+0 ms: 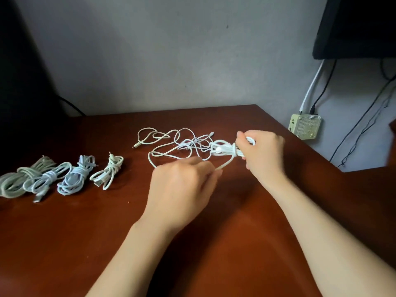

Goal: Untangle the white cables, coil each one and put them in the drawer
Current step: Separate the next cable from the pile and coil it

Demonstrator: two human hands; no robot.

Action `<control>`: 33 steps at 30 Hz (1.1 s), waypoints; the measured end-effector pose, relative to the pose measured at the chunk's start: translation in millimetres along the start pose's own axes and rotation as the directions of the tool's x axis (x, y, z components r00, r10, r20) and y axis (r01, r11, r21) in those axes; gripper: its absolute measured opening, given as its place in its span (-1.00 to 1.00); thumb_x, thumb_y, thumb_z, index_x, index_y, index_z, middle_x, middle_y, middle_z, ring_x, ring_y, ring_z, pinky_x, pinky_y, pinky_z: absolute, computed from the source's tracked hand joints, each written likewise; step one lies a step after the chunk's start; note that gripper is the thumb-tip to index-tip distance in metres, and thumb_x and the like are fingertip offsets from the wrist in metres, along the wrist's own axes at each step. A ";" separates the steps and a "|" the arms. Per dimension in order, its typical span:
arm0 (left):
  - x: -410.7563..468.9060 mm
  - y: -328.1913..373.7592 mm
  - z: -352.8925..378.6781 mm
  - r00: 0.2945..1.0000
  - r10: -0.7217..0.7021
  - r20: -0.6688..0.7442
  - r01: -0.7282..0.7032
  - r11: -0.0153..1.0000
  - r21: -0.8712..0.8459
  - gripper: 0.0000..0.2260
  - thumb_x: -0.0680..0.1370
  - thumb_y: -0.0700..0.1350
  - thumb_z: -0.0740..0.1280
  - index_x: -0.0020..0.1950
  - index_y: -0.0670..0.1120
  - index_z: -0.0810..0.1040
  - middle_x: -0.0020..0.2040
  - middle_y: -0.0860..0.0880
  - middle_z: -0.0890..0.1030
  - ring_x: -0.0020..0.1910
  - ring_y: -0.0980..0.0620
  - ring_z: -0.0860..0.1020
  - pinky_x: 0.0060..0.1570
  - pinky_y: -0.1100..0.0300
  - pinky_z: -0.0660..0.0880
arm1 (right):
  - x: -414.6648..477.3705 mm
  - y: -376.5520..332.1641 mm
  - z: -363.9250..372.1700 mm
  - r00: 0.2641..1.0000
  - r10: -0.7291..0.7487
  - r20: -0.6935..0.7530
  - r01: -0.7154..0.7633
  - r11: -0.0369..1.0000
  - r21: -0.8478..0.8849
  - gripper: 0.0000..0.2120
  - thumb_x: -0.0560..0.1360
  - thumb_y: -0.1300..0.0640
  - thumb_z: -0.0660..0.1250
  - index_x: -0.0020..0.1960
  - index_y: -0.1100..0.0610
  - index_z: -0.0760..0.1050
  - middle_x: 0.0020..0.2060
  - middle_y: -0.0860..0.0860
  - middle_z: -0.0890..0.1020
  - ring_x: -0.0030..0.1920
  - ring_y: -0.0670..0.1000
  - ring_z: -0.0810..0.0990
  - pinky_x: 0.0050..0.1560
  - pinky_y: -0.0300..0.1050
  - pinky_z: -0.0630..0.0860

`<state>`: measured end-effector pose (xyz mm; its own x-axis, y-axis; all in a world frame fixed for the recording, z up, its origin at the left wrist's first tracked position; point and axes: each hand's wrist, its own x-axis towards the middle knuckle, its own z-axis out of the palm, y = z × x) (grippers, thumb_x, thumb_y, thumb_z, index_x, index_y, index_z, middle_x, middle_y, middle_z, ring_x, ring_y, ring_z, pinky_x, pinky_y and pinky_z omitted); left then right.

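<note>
Right hand (262, 152) is closed around a half-wound white cable bundle (225, 149), loops poking out left of its fingers. Left hand (184, 189) sits nearer, fingers curled, pinching the bundle's loose strand (225, 165) at the fingertips. Beyond and left of both hands, the tangle of white cables (171, 144) sprawls on the wooden table (85, 232). Far left, four coiled cables (62, 176) lie in a row.
</note>
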<state>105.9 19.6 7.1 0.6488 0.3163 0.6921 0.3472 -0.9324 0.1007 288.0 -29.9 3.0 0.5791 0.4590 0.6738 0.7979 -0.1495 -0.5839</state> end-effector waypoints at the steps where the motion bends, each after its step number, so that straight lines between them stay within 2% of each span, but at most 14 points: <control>1: 1.3 -3.4 -2.4 0.999 -0.040 -0.035 0.039 0.999 -0.016 -0.70 0.54 0.10 0.19 -0.25 0.01 0.59 -0.33 0.09 0.57 -0.37 0.09 0.53 -0.49 0.25 0.36 | 0.0 1.7 1.2 0.999 -0.018 0.042 0.019 1.000 -0.007 -0.57 0.52 0.06 0.22 -0.44 0.29 0.40 -0.61 0.17 0.38 -0.48 0.28 0.43 -0.22 -0.07 0.36; 3: 4.2 -9.8 -3.6 0.986 -0.138 -0.094 0.126 0.984 -0.129 -0.74 0.55 0.10 0.23 -0.23 0.02 0.58 -0.32 0.09 0.53 -0.35 0.09 0.49 -0.44 0.18 0.39 | -4.3 -2.1 2.4 0.988 -0.083 0.130 0.082 0.997 0.009 -0.60 0.54 0.13 0.27 -0.41 0.32 0.44 -0.56 0.22 0.39 -0.48 0.28 0.41 -0.31 -0.14 0.33; 6: 6.8 -22.2 -4.2 0.947 -0.307 -0.095 0.260 0.907 -0.331 -0.76 0.53 0.13 0.26 -0.22 0.03 0.60 -0.31 0.08 0.56 -0.29 0.07 0.53 -0.30 0.07 0.47 | -15.3 -20.3 1.1 0.941 -0.193 0.279 0.156 0.976 0.151 -0.61 0.51 0.22 0.32 -0.46 0.31 0.39 -0.56 0.21 0.34 -0.50 0.21 0.32 -0.47 -0.36 0.15; 7: 7.3 -27.0 -5.3 0.929 -0.363 -0.072 0.307 0.865 -0.397 -0.76 0.53 0.13 0.29 -0.23 0.04 0.60 -0.30 0.09 0.59 -0.27 0.11 0.56 -0.25 0.09 0.48 | -18.5 -24.8 1.3 0.925 -0.201 0.323 0.139 0.969 0.205 -0.59 0.52 0.22 0.32 -0.50 0.25 0.38 -0.59 0.16 0.33 -0.55 0.17 0.32 -0.52 -0.37 0.15; 9: 7.8 -35.7 -7.3 0.900 -0.435 0.012 0.376 0.764 -0.524 -0.81 0.53 0.06 0.37 -0.27 0.07 0.59 -0.34 0.18 0.61 -0.30 0.26 0.54 -0.24 0.28 0.43 | -23.3 -32.7 0.6 0.908 -0.190 0.373 0.080 0.954 0.289 -0.52 0.53 0.20 0.32 -0.55 0.07 0.34 -0.65 0.02 0.33 -0.68 0.03 0.33 -0.61 -0.22 0.23; 10: 8.2 -38.0 -8.5 0.893 -0.446 0.062 0.396 0.712 -0.579 -0.81 0.53 0.00 0.38 -0.28 0.08 0.59 -0.37 0.22 0.60 -0.32 0.32 0.52 -0.25 0.37 0.39 | -25.1 -36.6 -0.3 0.907 -0.174 0.384 0.044 0.945 0.325 -0.52 0.53 0.19 0.32 -0.55 0.03 0.34 -0.65 -0.01 0.35 -0.70 -0.02 0.34 -0.63 -0.20 0.23; 13: 10.0 -38.2 -11.0 0.882 -0.442 0.160 0.413 0.565 -0.714 -0.82 0.54 -0.13 0.35 -0.27 -0.02 0.60 -0.43 0.24 0.56 -0.37 0.35 0.48 -0.29 0.50 0.34 | -28.8 -47.2 -3.0 0.900 -0.123 0.419 -0.090 0.887 0.453 -0.57 0.54 0.20 0.31 -0.51 0.14 0.41 -0.63 0.10 0.39 -0.71 -0.05 0.33 -0.63 -0.29 0.21; 17: 7.7 -28.0 -7.0 0.888 -0.378 0.262 0.404 0.369 -0.837 -0.73 0.54 -0.11 0.34 -0.30 -0.23 0.56 -0.45 0.07 0.53 -0.43 0.18 0.42 -0.39 0.37 0.35 | -32.5 -59.2 -5.7 0.874 -0.078 0.479 -0.266 0.748 0.608 -0.56 0.57 0.23 0.25 -0.48 0.12 0.47 -0.64 0.05 0.38 -0.70 -0.06 0.28 -0.64 -0.31 0.18; 21: 5.4 -17.5 14.4 0.893 -0.365 0.264 0.418 0.450 -0.789 -0.67 0.56 -0.11 0.29 -0.43 0.00 0.47 -0.52 -0.05 0.41 -0.48 0.16 0.29 -0.40 0.25 0.25 | -32.6 -65.6 -8.9 0.888 0.101 0.448 -0.429 0.531 0.731 -0.53 0.59 0.19 0.23 -0.50 0.09 0.47 -0.60 0.19 0.39 -0.70 -0.08 0.21 -0.63 -0.35 0.10; 24: 3.3 -3.7 26.2 0.908 -0.364 0.209 0.388 0.535 -0.751 -0.63 0.58 0.01 0.21 -0.43 -0.03 0.40 -0.50 0.01 0.29 -0.48 0.16 0.22 -0.41 0.26 0.18 | -28.9 -64.5 -9.3 0.867 0.281 0.411 -0.495 0.399 0.772 -0.56 0.59 0.18 0.23 -0.47 0.13 0.43 -0.62 0.03 0.34 -0.68 -0.11 0.19 -0.61 -0.34 0.06; 27: -2.6 3.4 35.0 0.940 -0.323 0.110 0.320 0.727 -0.608 -0.55 0.60 0.08 0.20 -0.39 -0.16 0.40 -0.50 -0.06 0.30 -0.48 0.08 0.24 -0.42 0.21 0.21 | -25.0 -58.4 -4.4 0.834 0.407 0.373 -0.529 0.398 0.749 -0.61 0.59 0.18 0.25 -0.41 0.18 0.43 -0.61 0.02 0.33 -0.65 -0.10 0.18 -0.58 -0.32 0.03; 29: -3.8 2.4 37.9 0.956 -0.287 0.062 0.285 0.859 -0.425 -0.54 0.57 0.16 0.14 -0.41 -0.12 0.33 -0.51 -0.06 0.27 -0.47 -0.03 0.24 -0.44 0.10 0.19 | -23.4 -52.9 0.6 0.799 0.481 0.360 -0.571 0.419 0.706 -0.61 0.58 0.19 0.26 -0.42 0.17 0.44 -0.60 0.03 0.33 -0.63 -0.09 0.17 -0.57 -0.31 0.02; 31: -3.3 0.4 36.3 0.976 -0.216 -0.018 0.205 0.948 -0.242 -0.59 0.56 0.12 0.13 -0.42 -0.04 0.17 -0.53 0.02 0.18 -0.49 -0.03 0.19 -0.53 0.18 0.09 | -22.0 -48.9 4.2 0.771 0.530 0.352 -0.607 0.445 0.659 -0.62 0.57 0.20 0.26 -0.43 0.18 0.43 -0.58 0.04 0.32 -0.61 -0.07 0.15 -0.56 -0.32 0.03; 33: -3.0 0.9 32.0 0.990 -0.130 -0.062 0.121 0.984 -0.133 -0.63 0.55 0.05 0.17 -0.39 0.00 0.13 -0.50 0.06 0.14 -0.51 0.02 0.15 -0.55 0.27 0.05 | -20.3 -46.5 4.4 0.758 0.553 0.346 -0.630 0.485 0.606 -0.63 0.57 0.18 0.27 -0.41 0.20 0.44 -0.58 0.03 0.34 -0.60 -0.07 0.16 -0.57 -0.32 0.06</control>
<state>125.9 23.4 -17.7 0.5547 0.4237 0.7161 0.3300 -0.9021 0.2782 238.4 -28.4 14.4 0.8224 0.5681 0.0314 -0.0792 0.1691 -0.9824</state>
